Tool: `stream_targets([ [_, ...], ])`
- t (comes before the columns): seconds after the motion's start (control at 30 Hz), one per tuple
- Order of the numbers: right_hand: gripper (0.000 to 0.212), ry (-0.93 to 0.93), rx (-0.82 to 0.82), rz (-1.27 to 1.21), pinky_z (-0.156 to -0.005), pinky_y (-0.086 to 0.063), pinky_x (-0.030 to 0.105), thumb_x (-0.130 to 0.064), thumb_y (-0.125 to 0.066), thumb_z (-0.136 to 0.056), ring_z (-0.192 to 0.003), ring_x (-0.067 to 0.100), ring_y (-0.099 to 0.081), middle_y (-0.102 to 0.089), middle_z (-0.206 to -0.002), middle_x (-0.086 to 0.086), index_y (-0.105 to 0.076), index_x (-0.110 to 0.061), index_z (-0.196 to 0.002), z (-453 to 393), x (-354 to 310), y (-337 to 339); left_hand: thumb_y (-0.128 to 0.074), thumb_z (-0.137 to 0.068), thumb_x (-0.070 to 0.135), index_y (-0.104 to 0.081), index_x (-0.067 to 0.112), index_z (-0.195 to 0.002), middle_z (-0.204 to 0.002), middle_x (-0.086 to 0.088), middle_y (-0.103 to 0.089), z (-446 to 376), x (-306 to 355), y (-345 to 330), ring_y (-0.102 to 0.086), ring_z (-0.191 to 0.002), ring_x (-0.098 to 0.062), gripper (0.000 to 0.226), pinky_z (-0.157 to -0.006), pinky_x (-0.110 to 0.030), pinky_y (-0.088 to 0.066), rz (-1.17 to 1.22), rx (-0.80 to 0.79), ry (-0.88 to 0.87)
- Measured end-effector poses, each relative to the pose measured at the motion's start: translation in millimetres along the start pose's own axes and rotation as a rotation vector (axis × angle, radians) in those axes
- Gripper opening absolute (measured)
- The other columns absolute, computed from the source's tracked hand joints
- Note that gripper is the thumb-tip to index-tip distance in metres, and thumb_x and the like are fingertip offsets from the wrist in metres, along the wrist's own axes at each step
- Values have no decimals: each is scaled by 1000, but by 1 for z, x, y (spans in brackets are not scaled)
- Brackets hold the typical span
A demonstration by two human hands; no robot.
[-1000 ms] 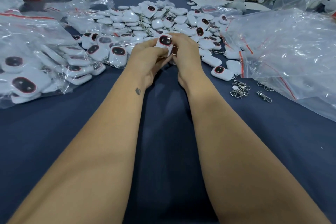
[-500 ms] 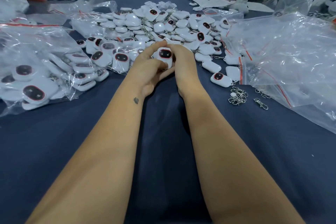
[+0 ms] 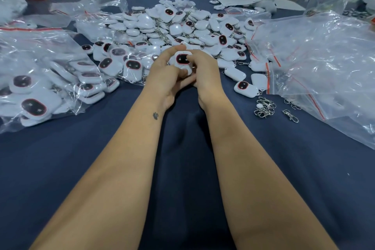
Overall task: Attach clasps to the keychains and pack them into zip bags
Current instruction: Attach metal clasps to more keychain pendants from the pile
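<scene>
Even, soft overhead light; glare on plastic bags [image 3: 316, 63]; wide-angle stretch and blur at edges.

Packing workshop; heaped keychains [image 3: 178, 26], zip bags [image 3: 316, 57]

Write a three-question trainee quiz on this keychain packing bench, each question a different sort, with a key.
1. True or false: both the left hand and the right hand hold one white keychain.
2. The loose metal clasps lie on which side of the arms? A) the person's left B) the person's right
3. Fill in: the clear zip bags have seal strips coloured ____.

Key: 1 true; 2 B; 3 red.
</scene>
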State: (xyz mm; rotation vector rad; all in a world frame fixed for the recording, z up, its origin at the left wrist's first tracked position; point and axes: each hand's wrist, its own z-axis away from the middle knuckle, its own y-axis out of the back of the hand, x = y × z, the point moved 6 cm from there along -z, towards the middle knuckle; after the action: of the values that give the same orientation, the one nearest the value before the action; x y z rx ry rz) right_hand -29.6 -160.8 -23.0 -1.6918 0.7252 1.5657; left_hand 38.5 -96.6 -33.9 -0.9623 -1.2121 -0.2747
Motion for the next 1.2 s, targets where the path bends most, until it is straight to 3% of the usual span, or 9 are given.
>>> stream_targets([
  [0.17, 19, 38, -3, -24, -48, -42, 13, -5, -53, -89, -51, 1, -55, -60, -57, -13, -67, -18, -84, 1, -1, 3, -33, -83, -22, -60, 14, -118, -90, -10, -68, 0, 1, -3, -66, -73, -17, 58, -65, -28, -57, -9, -16, -16],
  [0.33, 19, 98, 4, -168, -65, -51, 21, -3, -50, -96, -76, 12, -62, -67, -88, 4, -66, -13, -101, -2, -3, 5, -49, -88, -4, -61, 16, -122, -102, -7, -71, 2, 7, -6, -66, -84, -14, 41, -76, -25, -54, -120, -1, -88],
  [0.43, 18, 105, 66, -265, -77, -51, 24, -4, -48, -99, -86, 14, -62, -67, -95, 4, -64, -14, -102, -8, -4, 17, -48, -89, 2, -69, 26, -104, -94, 19, -71, 8, 17, -6, -64, -82, 9, 35, -68, -7, -47, -156, 34, -209],
  [0.53, 19, 0, 68, -411, -61, -50, 26, -3, -48, -96, -70, 19, -59, -64, -83, 7, -64, -9, -88, -9, -1, 22, -43, -95, 7, -67, 29, -105, -113, 17, -68, 9, 21, 0, -61, -111, 0, 34, -92, -14, -47, -30, 45, -215],
  [0.6, 17, -60, 33, -408, -50, -47, 25, -3, -50, -93, -62, 20, -57, -64, -78, 8, -64, -7, -85, -8, 1, 17, -44, -98, 14, -65, 25, -114, -126, 3, -63, 6, 19, 3, -60, -113, -13, 28, -99, -26, -45, 89, 41, -142],
  [0.7, 16, -52, -46, -206, -52, -47, 26, -5, -53, -89, -64, 18, -60, -65, -75, 6, -67, -10, -82, -5, 4, 4, -48, -99, 16, -61, 15, -118, -102, -5, -67, 5, 10, -6, -64, -85, -16, 23, -72, -26, -54, 99, -23, -13],
  [0.77, 19, -12, -78, -80, -55, -48, 25, -5, -53, -88, -71, 16, -60, -66, -75, 3, -69, -12, -85, -4, 6, -1, -44, -99, 10, -58, 14, -115, -90, -4, -63, 5, 5, -10, -59, -75, -15, 21, -59, -23, -46, 25, -30, 14],
  [1.03, 18, 30, -46, 4, -69, -52, 32, -9, -54, -92, -84, 18, -64, -70, -90, 6, -70, -18, -91, -3, 8, -2, -47, -97, 14, -63, 14, -93, -80, -2, -66, 6, 3, -7, -63, -67, -14, 16, -58, -22, -51, 145, -14, 82],
  [1.2, 15, 7, 28, -71, -54, -47, 24, -8, -56, -87, -60, 10, -61, -67, -64, -4, -67, -15, -79, -1, 4, 4, -48, -97, 13, -62, 8, -125, -92, -7, -69, 4, 0, -3, -67, -69, -13, 31, -61, -21, -55, 94, 13, 108],
])
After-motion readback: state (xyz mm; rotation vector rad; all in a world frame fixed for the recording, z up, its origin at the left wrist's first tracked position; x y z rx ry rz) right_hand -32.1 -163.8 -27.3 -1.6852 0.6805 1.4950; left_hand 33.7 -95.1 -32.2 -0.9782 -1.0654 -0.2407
